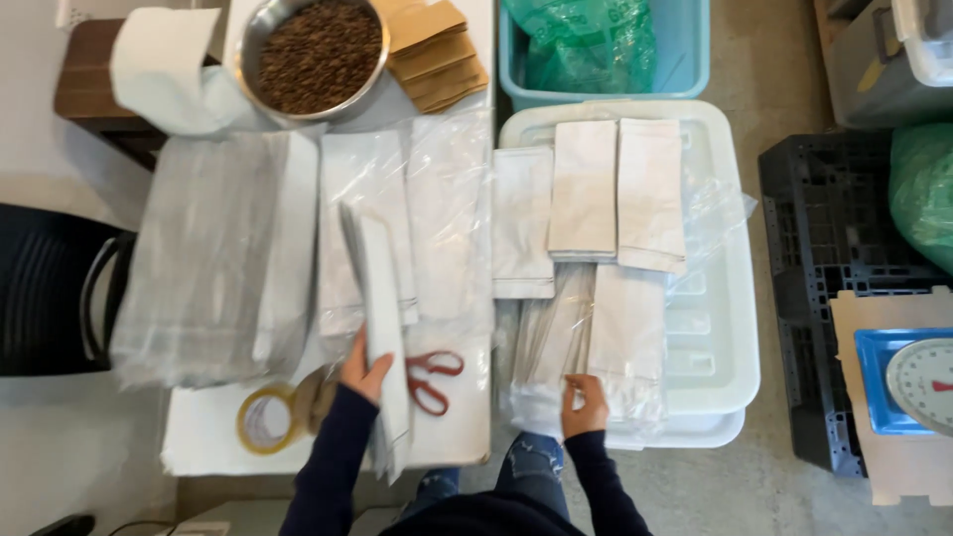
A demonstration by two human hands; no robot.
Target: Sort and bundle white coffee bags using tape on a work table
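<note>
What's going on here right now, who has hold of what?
A person stands over a table and a white plastic bin lid. The left hand grips a stack of white pouch bags, tilted on edge above the table. The right hand rests on a clear plastic pack of white bags lying on the lid. Red-handled scissors and a tape roll lie beside the left hand; a metal bowl of coffee beans sits at the table's far end.
</note>
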